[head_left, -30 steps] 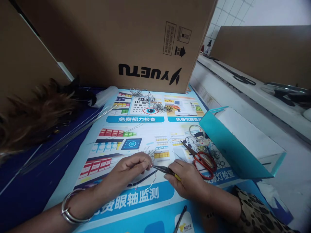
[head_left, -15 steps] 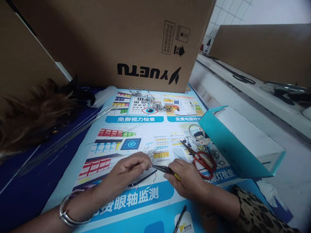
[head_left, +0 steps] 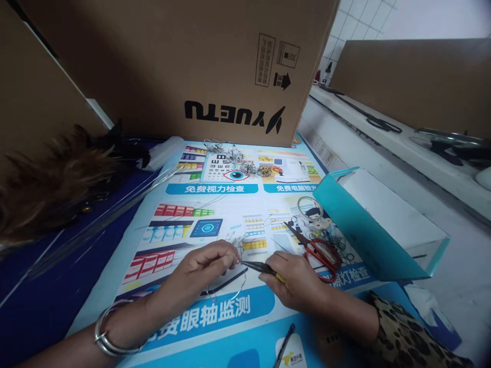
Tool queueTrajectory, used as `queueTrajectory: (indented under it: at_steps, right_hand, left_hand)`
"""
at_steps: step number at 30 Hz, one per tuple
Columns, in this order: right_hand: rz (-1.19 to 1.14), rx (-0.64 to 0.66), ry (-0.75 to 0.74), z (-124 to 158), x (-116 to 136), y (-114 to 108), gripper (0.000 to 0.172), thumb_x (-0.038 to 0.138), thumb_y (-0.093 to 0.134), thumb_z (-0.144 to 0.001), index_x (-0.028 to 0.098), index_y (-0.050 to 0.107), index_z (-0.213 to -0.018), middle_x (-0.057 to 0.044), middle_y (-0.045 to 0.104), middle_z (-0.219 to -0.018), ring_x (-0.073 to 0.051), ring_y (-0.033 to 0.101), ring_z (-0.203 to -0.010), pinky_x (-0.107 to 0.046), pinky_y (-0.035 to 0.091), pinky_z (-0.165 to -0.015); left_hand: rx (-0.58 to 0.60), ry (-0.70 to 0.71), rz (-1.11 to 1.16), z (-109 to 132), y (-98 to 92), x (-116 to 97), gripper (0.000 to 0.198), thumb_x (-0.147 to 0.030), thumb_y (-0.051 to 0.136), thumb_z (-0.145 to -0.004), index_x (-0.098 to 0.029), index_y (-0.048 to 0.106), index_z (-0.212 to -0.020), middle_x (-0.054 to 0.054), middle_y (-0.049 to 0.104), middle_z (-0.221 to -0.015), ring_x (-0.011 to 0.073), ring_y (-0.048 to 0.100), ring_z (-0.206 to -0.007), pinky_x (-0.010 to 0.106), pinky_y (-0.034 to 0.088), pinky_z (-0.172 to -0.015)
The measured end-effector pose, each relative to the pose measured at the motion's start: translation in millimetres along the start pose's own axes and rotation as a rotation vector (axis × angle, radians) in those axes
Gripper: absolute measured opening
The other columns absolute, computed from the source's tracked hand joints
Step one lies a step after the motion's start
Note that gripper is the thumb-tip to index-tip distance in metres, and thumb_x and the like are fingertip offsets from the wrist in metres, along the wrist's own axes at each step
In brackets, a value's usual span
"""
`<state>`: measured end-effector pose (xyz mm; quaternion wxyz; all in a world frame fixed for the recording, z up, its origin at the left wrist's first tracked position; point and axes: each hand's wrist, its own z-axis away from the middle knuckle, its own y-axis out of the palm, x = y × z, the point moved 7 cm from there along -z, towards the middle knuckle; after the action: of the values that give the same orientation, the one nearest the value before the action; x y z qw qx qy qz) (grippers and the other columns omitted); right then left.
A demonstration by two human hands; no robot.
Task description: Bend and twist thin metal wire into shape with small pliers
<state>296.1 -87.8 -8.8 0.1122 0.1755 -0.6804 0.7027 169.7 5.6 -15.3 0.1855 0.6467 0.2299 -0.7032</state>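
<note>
My left hand (head_left: 209, 268) pinches a thin wire (head_left: 243, 286) between thumb and forefinger. The wire hangs below in a loose curve and carries small pinkish beads, one of them right at the fingertips. My right hand (head_left: 297, 283) is wrapped round the handles of needle-nose pliers (head_left: 259, 266), dark with a bit of yellow. Their slim tip points left and comes close to the bead; whether it grips the wire I cannot tell. Behind the left fingertips lies a small bunch of wire ends (head_left: 238, 244). Red-handled scissors (head_left: 324, 259) lie just beyond the right hand.
A teal open box (head_left: 368, 230) stands at the right, near a wire coil (head_left: 310, 208) and small wire rings (head_left: 345, 250). Tangled wire pieces (head_left: 249, 168) lie before a large carton (head_left: 230, 61). Long straight wires (head_left: 115, 212) and brown feathers (head_left: 57, 184) are at left.
The pliers' tip has shifted very slightly right, away from the left fingertips. The hanging wire has swayed a little; both hands hold nearly the same place.
</note>
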Motion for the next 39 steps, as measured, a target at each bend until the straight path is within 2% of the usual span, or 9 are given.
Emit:
queueTrajectory:
  at_steps: [14, 24, 39]
  right_hand:
    - [-0.045, 0.010, 0.020, 0.3, 0.4, -2.1, 0.021, 0.037, 0.044, -0.088, 0.018, 0.050, -0.082, -0.003, 0.056, -0.083, -0.014, 0.051, -0.075, -0.023, 0.035, -0.061]
    - [-0.166, 0.010, 0.064, 0.9, -2.1, -3.9, 0.020, 0.037, 0.043, -0.089, 0.018, 0.050, -0.084, -0.004, 0.054, -0.085, -0.015, 0.050, -0.079, -0.023, 0.038, -0.065]
    - [-0.104, 0.007, 0.060, 2.1, -0.7, -0.5, 0.021, 0.038, 0.045, -0.088, 0.019, 0.053, -0.089, -0.004, 0.055, -0.088, -0.016, 0.051, -0.080, -0.023, 0.038, -0.065]
  left_hand:
    - [0.012, -0.013, 0.013, -0.9, -0.1, 2.3, 0.019, -0.028, 0.046, -0.088, -0.020, 0.059, -0.078, 0.000, 0.056, -0.079, 0.0140, 0.049, -0.074, 0.023, 0.038, -0.068]
    - [-0.010, -0.062, 0.081, -1.2, -1.1, 6.1, 0.018, -0.029, 0.047, -0.088, -0.020, 0.060, -0.080, 0.000, 0.055, -0.077, 0.0136, 0.047, -0.071, 0.022, 0.037, -0.065]
    - [0.040, -0.010, 0.033, -1.5, 0.4, 5.6, 0.020, -0.028, 0.045, -0.089, -0.019, 0.059, -0.078, 0.000, 0.055, -0.079, 0.0137, 0.049, -0.074, 0.024, 0.037, -0.069]
